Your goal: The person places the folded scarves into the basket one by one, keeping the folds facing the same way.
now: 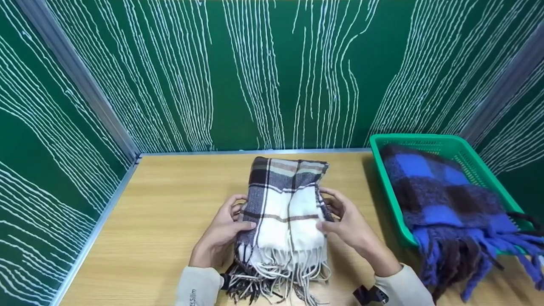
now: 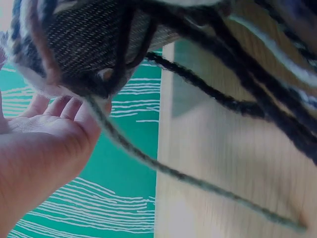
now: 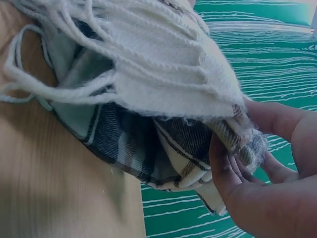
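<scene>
A folded plaid scarf [image 1: 285, 212] in white, grey, black and brown lies in front of me, its fringe [image 1: 293, 272] toward my body. My left hand [image 1: 223, 227] grips its left edge, thumb on top and fingers bent at the side. On the opposite edge, my right hand [image 1: 346, 219] holds the folded layers between thumb and fingers. The right wrist view shows the right fingers [image 3: 225, 171] around a bunched corner of the scarf [image 3: 163, 74]. In the left wrist view, dark fringe strands hang across the scarf's underside [image 2: 89, 44], over the left hand [image 2: 54, 134].
A green plastic basket [image 1: 384, 182] stands at the right of the wooden table [image 1: 170, 204]. Inside is a blue and dark checked scarf [image 1: 442, 191], its thick fringe hanging over the near rim. Green panels with white wavy lines [image 1: 238, 76] enclose the table's back and sides.
</scene>
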Demonstrator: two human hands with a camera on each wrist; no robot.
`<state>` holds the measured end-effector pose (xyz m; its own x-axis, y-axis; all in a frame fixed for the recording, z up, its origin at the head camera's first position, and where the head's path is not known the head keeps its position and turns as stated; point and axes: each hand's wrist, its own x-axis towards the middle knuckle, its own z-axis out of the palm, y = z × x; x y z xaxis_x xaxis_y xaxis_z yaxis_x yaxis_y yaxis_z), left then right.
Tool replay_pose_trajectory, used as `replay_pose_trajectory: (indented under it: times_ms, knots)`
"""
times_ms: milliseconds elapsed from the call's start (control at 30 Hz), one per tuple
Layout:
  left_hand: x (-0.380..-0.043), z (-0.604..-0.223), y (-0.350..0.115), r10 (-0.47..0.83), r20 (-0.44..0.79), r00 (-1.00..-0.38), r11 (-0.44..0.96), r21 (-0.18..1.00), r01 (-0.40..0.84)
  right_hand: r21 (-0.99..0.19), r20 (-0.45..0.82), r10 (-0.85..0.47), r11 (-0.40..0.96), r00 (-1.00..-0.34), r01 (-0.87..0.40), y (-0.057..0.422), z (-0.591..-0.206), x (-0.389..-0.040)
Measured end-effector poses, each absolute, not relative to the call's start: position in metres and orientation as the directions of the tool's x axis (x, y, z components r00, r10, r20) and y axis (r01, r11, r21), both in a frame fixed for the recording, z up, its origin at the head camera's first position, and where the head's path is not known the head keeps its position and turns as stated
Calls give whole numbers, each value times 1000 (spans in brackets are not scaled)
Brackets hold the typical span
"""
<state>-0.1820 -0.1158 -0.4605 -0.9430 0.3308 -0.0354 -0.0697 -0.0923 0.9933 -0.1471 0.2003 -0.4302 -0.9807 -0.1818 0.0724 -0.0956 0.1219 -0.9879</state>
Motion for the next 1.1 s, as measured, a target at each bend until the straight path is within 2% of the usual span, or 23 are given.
replay_pose_trajectory:
  times_ms: [500, 900, 1100]
  knots:
    - [-180, -459, -103, 398, 11, -917, -70, 997, -19, -975, 76, -198, 190, -977, -114, 218, -422, -142]
    - [-181, -455, -91, 428, -1, -904, -71, 997, -35, -940, 114, -199, 295, -973, -171, 230, -412, -136]
    - [-182, -452, -86, 454, -17, -891, -64, 997, -52, -947, 112, -210, 275, -971, -168, 237, -409, -137]
